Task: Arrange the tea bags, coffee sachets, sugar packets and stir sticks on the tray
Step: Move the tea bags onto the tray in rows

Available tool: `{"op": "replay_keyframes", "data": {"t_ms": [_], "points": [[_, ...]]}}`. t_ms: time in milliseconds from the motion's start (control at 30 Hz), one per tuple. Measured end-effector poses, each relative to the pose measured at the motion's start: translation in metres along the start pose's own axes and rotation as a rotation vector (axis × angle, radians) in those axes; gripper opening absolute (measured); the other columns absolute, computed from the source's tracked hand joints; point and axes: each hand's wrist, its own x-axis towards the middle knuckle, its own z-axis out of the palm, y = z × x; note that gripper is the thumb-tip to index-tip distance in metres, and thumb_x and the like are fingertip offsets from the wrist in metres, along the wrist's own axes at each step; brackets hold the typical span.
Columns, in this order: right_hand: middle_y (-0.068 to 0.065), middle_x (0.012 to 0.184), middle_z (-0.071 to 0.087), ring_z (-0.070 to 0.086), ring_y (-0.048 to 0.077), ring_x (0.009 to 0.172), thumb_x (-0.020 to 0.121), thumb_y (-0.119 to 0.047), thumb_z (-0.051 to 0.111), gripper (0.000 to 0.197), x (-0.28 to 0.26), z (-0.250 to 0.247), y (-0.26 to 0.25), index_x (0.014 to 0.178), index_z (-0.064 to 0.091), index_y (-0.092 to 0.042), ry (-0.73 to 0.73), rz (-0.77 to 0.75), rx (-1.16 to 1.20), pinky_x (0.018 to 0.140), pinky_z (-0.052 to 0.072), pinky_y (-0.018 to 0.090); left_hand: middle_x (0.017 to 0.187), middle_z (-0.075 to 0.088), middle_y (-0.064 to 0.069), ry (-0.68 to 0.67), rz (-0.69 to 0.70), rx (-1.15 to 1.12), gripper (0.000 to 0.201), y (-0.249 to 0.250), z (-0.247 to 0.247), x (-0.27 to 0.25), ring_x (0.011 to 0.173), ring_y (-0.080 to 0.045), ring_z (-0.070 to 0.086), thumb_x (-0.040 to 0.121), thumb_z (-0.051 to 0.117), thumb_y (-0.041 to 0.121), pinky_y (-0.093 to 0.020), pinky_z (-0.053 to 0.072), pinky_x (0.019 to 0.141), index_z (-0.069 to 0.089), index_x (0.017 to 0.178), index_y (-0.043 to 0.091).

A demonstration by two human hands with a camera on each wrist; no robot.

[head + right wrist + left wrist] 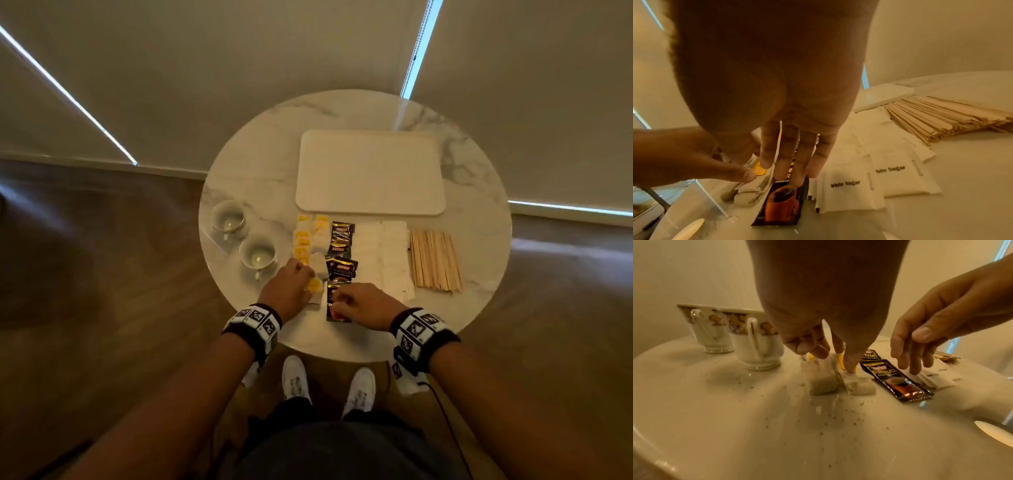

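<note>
A bare white tray (370, 171) lies at the back of the round marble table (479, 219). In front of it run rows of yellow-tagged tea bags (303, 240), black coffee sachets (342, 236), white sugar packets (383, 253) and wooden stir sticks (435, 260). My left hand (301, 277) reaches down onto the nearest tea bags (822, 381), its thumb and finger pinching one at its top near the yellow tag (759, 168). My right hand (789, 170) hangs with straight fingers over the nearest coffee sachet (781, 204), one fingertip touching it; the thumb stays clear.
Two patterned cups (711, 327) (758, 344) stand just left of the tea bags. Dark specks are scattered on the table's near part (818, 426). The sugar packets (846, 191) lie directly right of the sachet, the stir sticks (941, 118) beyond them.
</note>
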Motion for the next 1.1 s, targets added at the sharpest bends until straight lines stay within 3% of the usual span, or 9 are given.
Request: {"op": "replay_keyframes", "data": {"t_ms": [200,267,400,467,567,700,833,1000,1100], "points": [[0.001,0.103,0.065,0.060,0.019,0.090,0.091,-0.036,0.058,0.020,0.008,0.005,-0.014,0.105,0.059,-0.021,0.112,0.118,-0.010,0.081,0.052,0.039,0.113,0.051,-0.006,0.041,0.126,-0.106,0.016,-0.012,-0.004,-0.002,0.094,-0.022,0.056,0.092,0.059,0.024,-0.036,0.051,0.082,0.059,0.107,0.016],[-0.001,0.104,0.062,0.058,0.018,0.091,0.086,-0.034,0.064,0.027,0.010,0.007,-0.019,0.109,0.056,-0.022,0.179,0.162,0.014,0.080,0.052,0.036,0.108,0.056,-0.003,0.036,0.187,-0.144,0.011,-0.016,-0.007,-0.002,0.092,-0.019,0.055,0.095,0.057,0.024,-0.035,0.050,0.081,0.059,0.103,0.017],[-0.004,0.099,0.056,0.053,0.013,0.087,0.083,-0.039,0.068,0.026,0.022,0.014,-0.028,0.101,0.055,-0.025,0.290,0.128,0.013,0.074,0.046,0.028,0.098,0.061,0.004,-0.010,0.267,-0.245,0.009,-0.021,-0.015,-0.002,0.086,-0.012,0.055,0.096,0.055,0.030,-0.033,0.050,0.077,0.058,0.100,0.023],[-0.004,0.094,0.056,0.052,0.013,0.083,0.088,-0.040,0.063,0.018,0.026,0.015,-0.034,0.093,0.056,-0.025,0.295,0.107,-0.017,0.070,0.042,0.026,0.097,0.061,0.006,-0.030,0.265,-0.291,0.011,-0.023,-0.019,-0.002,0.084,-0.010,0.056,0.096,0.055,0.034,-0.028,0.049,0.073,0.059,0.100,0.024],[0.003,0.092,0.061,0.055,0.019,0.083,0.094,-0.035,0.058,0.020,0.028,0.015,-0.040,0.093,0.063,-0.016,0.299,0.127,-0.030,0.072,0.046,0.032,0.104,0.058,0.007,-0.033,0.247,-0.295,0.014,-0.029,-0.023,0.000,0.084,-0.008,0.055,0.095,0.058,0.031,-0.021,0.043,0.073,0.060,0.106,0.023],[-0.001,0.085,0.062,0.057,0.016,0.077,0.094,-0.038,0.058,0.021,0.017,0.015,-0.035,0.088,0.064,-0.019,0.333,0.165,0.013,0.067,0.046,0.031,0.123,0.051,0.001,-0.102,0.231,-0.179,0.033,-0.038,-0.015,0.009,0.101,-0.015,0.056,0.089,0.063,0.023,-0.024,0.045,0.083,0.056,0.121,0.020],[0.000,0.082,0.061,0.056,0.015,0.074,0.092,-0.036,0.061,0.019,0.001,0.016,-0.032,0.086,0.062,-0.018,0.297,0.172,0.077,0.066,0.045,0.031,0.125,0.046,-0.002,-0.162,0.225,-0.064,0.044,-0.032,-0.005,0.017,0.101,-0.022,0.057,0.087,0.064,0.030,-0.031,0.048,0.084,0.053,0.128,0.020],[0.000,0.082,0.062,0.056,0.016,0.074,0.091,-0.036,0.062,0.018,-0.006,0.020,-0.024,0.086,0.062,-0.018,0.260,0.180,0.059,0.068,0.047,0.035,0.119,0.048,-0.006,-0.110,0.236,-0.064,0.027,-0.028,0.001,0.019,0.095,-0.023,0.057,0.094,0.056,0.028,-0.030,0.045,0.079,0.056,0.119,0.018],[-0.002,0.085,0.058,0.052,0.012,0.074,0.091,-0.043,0.062,0.026,-0.003,0.023,-0.022,0.083,0.064,-0.019,0.252,0.172,0.023,0.067,0.043,0.029,0.114,0.053,-0.004,-0.088,0.237,-0.129,0.020,-0.029,0.001,0.020,0.095,-0.022,0.057,0.096,0.053,0.029,-0.030,0.046,0.079,0.057,0.114,0.019]]}}
